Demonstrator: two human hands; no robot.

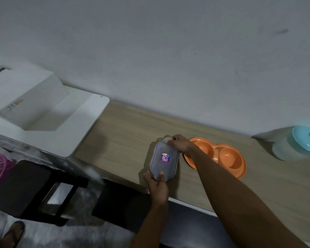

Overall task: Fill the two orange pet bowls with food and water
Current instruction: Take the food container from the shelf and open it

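Right hand, perhaps against orange bowls

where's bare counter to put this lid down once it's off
The widest bare counter lies between the white unit and the clear container. Another patch sits between the orange bowls and the blue-lidded tub. It is crowded where the left hand and right hand hold the container beside the bowls.

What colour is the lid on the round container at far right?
The lid is light blue; head view.
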